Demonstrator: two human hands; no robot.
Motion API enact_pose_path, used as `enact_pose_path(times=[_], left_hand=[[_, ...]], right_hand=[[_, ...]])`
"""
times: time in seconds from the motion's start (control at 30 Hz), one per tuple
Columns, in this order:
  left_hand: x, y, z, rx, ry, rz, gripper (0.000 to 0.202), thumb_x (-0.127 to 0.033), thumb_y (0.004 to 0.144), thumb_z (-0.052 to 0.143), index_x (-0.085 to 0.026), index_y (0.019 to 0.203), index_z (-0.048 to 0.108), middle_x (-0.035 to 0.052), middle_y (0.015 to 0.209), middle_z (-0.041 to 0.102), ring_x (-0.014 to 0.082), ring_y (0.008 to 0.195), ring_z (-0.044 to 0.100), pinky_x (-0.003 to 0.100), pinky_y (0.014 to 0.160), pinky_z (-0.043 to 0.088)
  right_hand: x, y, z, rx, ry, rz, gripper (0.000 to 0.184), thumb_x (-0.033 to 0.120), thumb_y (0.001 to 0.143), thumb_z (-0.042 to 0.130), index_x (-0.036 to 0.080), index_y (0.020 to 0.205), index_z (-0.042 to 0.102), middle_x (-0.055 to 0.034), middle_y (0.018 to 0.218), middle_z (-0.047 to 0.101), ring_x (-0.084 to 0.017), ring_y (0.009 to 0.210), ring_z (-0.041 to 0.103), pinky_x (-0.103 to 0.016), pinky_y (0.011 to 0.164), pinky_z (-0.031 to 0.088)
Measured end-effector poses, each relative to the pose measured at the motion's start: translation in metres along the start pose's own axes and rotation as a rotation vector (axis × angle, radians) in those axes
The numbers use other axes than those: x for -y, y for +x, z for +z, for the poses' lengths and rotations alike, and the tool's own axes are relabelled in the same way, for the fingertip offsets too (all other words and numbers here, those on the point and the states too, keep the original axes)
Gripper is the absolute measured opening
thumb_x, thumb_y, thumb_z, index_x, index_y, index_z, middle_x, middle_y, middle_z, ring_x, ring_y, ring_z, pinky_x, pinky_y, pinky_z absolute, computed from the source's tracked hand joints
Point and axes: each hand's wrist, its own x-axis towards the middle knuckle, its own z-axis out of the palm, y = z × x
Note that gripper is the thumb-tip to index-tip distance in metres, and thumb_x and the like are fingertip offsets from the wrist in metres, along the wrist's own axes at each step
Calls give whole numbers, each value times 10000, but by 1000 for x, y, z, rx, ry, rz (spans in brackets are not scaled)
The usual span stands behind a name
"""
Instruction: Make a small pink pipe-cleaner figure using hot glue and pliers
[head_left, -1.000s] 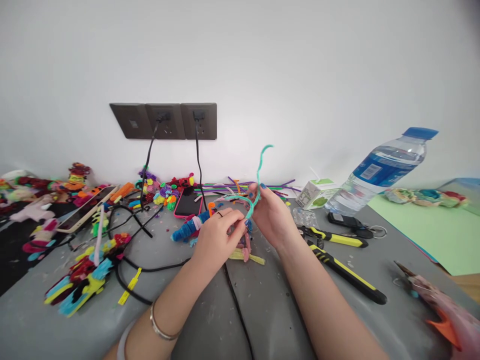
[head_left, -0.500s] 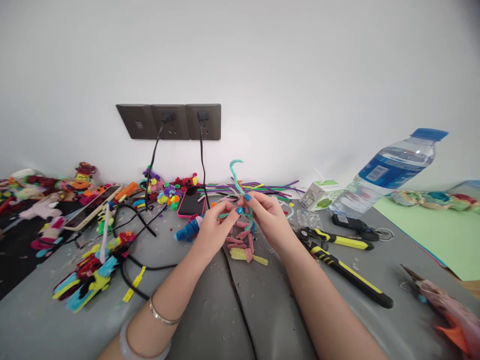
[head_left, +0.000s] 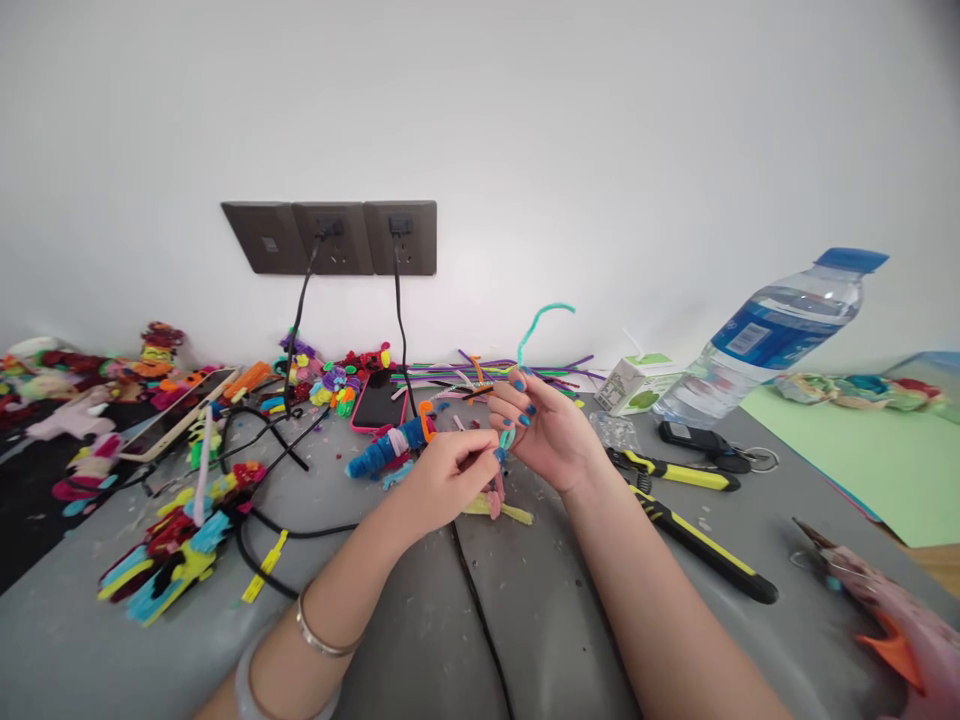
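A teal pipe cleaner [head_left: 531, 335] runs between my hands, its free end curving up and to the right above my right hand. My right hand [head_left: 544, 420] is closed on it, fingers curled toward the palm. Just below and to the left, my left hand [head_left: 461, 470] pinches a small teal loop at the pipe cleaner's lower end. Beneath the hands lies a yellow and pink pipe-cleaner piece [head_left: 517, 514], partly hidden. Left of my left hand rests a blue wrapped pipe-cleaner roll [head_left: 375, 454] with an orange hook at its end.
Yellow-and-black wire strippers [head_left: 705, 550], a tilted water bottle [head_left: 780, 330], a drink carton [head_left: 637, 385] and pink-handled pliers [head_left: 877, 610] stand or lie to the right. Black cables [head_left: 480, 610] cross the grey table. Colourful pipe-cleaner figures [head_left: 172, 550] and a phone [head_left: 380, 402] are on the left.
My right hand has curled its fingers in and the pipe cleaner's free end has swung up and right. My left hand has shifted slightly right and down, covering more of the pink pieces.
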Motion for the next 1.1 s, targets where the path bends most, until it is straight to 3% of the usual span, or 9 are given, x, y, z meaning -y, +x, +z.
enact_pose_path(times=[0.07,0.17,0.3,0.4,0.57,0.67,0.83,0.93,1.1], left_hand=[[-2,-1,3,15,27,18,275,-223,910,385,-206,647,307,-42,562,463,103,521,524,218,518,347],[-6,-3,8,9,164,62,271,-169,880,375,-204,616,327,-32,538,506,108,533,523,224,530,350],[-10,-6,17,77,362,200,265,-108,802,431,-198,605,277,-50,543,377,97,541,362,243,554,289],[-13,-8,20,56,427,263,273,-92,799,435,-194,620,256,-56,561,317,97,540,285,256,559,256],[-14,-8,10,4,390,240,226,-124,842,422,-185,627,451,-22,614,485,110,597,433,241,569,299],[-10,-5,-1,-7,446,206,209,-139,859,444,-179,673,530,-18,659,532,106,599,453,230,576,314],[4,0,-32,-363,501,147,143,-238,869,550,-192,835,681,13,791,626,124,658,508,232,609,353],[9,1,-49,-532,297,106,147,-267,809,632,-192,880,737,41,874,682,147,714,564,233,620,397],[10,1,-57,-586,-162,-45,183,-291,736,701,-163,866,713,2,677,622,125,639,568,226,627,453]], right_hand=[[-2,1,-1,2,-38,8,308,200,967,456,207,663,409,70,593,175,-98,468,193,-180,444,346],[-1,4,-5,-5,-63,41,325,190,962,477,208,653,378,76,588,179,-90,461,198,-180,457,367],[13,9,-15,-111,26,-56,324,128,954,469,206,660,358,89,552,181,-77,432,213,-157,436,344],[23,9,-20,-114,78,-167,314,131,960,470,203,671,368,96,537,184,-70,414,213,-155,435,348],[25,9,-22,-83,68,-190,270,157,956,484,204,697,422,95,519,232,-67,408,279,-160,437,374],[26,10,-27,-148,27,-274,185,164,911,543,209,742,484,93,521,320,-64,436,363,-170,501,445],[28,12,-36,-379,-190,-434,112,242,756,698,226,821,609,67,621,519,-82,553,533,-213,605,519],[23,11,-35,-319,-437,-373,229,326,678,765,215,853,668,48,658,565,-105,613,576,-241,625,515],[12,6,-28,-127,-711,-208,326,434,701,761,194,915,705,30,668,597,-113,647,565,-250,647,484]])
